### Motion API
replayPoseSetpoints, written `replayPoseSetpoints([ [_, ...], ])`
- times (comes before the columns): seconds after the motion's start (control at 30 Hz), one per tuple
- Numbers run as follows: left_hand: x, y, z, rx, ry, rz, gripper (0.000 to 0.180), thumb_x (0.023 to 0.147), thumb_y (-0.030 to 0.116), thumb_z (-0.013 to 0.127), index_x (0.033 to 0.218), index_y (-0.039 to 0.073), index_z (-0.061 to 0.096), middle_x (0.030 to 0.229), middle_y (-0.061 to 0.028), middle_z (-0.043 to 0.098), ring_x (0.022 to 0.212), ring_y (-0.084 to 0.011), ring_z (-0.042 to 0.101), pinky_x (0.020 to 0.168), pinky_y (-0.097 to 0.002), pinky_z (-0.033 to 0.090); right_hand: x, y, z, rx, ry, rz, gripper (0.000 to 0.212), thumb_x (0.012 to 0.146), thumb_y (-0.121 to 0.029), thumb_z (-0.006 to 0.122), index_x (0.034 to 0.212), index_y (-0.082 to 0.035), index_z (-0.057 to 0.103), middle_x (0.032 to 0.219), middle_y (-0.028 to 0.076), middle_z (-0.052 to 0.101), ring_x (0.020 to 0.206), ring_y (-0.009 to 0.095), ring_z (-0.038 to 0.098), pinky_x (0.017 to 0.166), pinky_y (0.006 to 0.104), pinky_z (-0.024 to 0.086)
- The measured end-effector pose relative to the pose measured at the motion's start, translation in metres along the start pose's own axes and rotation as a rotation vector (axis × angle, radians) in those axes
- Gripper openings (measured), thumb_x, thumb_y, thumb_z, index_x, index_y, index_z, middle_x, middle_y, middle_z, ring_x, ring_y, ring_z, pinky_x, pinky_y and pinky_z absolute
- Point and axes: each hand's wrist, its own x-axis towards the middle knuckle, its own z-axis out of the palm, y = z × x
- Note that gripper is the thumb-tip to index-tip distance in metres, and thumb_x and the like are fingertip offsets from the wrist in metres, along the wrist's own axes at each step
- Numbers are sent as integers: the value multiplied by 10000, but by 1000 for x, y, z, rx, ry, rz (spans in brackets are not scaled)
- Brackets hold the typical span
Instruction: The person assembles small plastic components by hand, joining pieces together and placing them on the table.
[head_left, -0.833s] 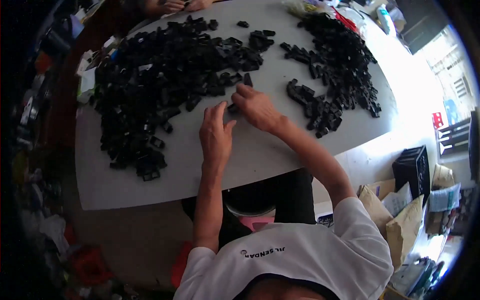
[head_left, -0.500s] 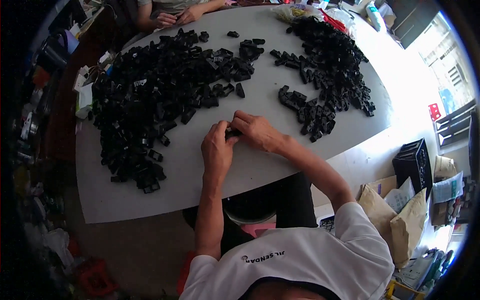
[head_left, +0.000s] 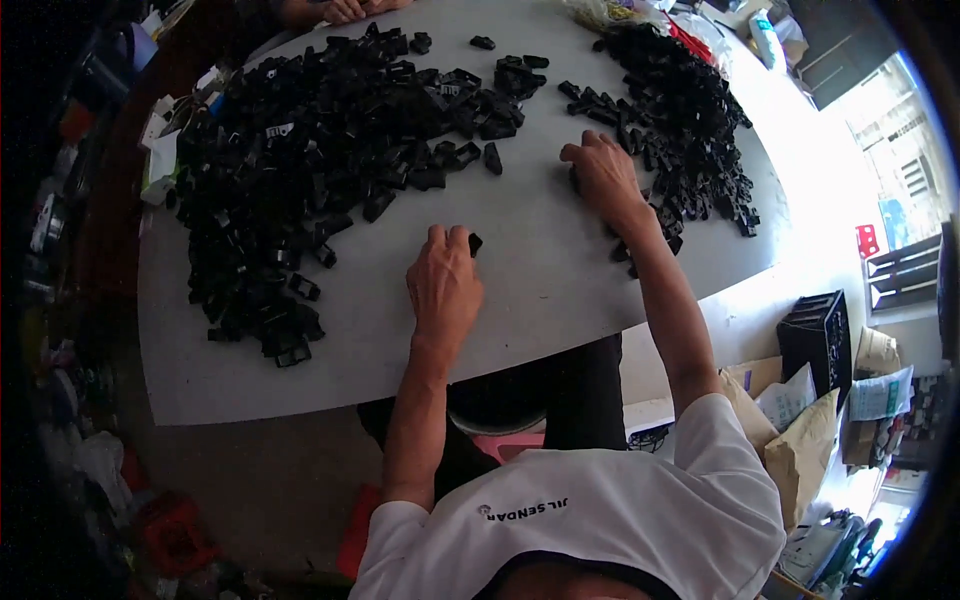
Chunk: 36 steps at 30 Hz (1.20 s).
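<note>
Just above the grey table, my left hand is closed on a small black plastic part, whose end sticks out beside the fingertips. My right hand is stretched out over the near-left end of the right-hand pile of small black plastic pieces. Its fingers bend downward and their tips are hidden, so I cannot see whether they grip a piece. To the left spreads a large heap of bigger black plastic parts, with a single loose part at its right edge.
Across the table are another person's hands. Clear plastic bags and something red lie beyond the right pile. Past the table's right edge are a black crate and paper parcels on the floor. A white box stands at the far left edge.
My hands were together at a black part. Now they are apart: the right has moved away and to the right over the small pieces, while the left keeps a part. The view has shifted slightly.
</note>
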Motion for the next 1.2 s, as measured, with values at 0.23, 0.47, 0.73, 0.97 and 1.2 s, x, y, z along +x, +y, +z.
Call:
replayPoseSetpoints([
  [0.23, -3, -6, -4, -222, 169, 45, 344, 764, -8, 673, 1071, 21, 521, 963, -155, 574, 849, -295, 625, 687, -379, 502, 7, -24, 6, 346, -27, -98, 287, 720, 99, 549, 956, -32, 645, 997, 148, 581, 992, 328, 547, 841, 400, 466],
  [0.47, 2, -4, -20, -1009, 17, -111, 332, 778, -1, 640, 1101, 29, 571, 743, -30, 542, 611, -97, 516, 582, -239, 438, -3, -15, -15, 142, 121, -149, 314, 705, 97, 546, 956, -54, 658, 988, 110, 593, 977, 289, 547, 838, 371, 457],
  [0.73, 1, -18, -17, -1267, -93, -195, 109, 806, 37, 628, 912, 44, 600, 712, 3, 521, 501, -51, 432, 436, -209, 350, -7, -25, 3, 85, -32, -186, 207, 741, 39, 562, 904, -59, 641, 965, 109, 596, 968, 302, 547, 859, 380, 437],
  [0.97, 11, -9, -15, -1380, -120, -86, 144, 835, -5, 585, 977, 16, 596, 747, -25, 550, 564, -74, 540, 503, -217, 468, -19, -30, -10, 367, -13, -120, 153, 777, 23, 590, 928, 3, 584, 924, 134, 590, 871, 299, 601, 722, 367, 493],
  [1.2, 5, -14, -9, -1366, -78, -157, 273, 832, -82, 547, 1094, -13, 570, 846, -85, 634, 724, -160, 653, 645, -286, 570, -36, -82, -20, 1069, -167, -89, 263, 804, 48, 538, 1061, -4, 551, 926, 122, 584, 746, 192, 574, 682, 307, 475],
])
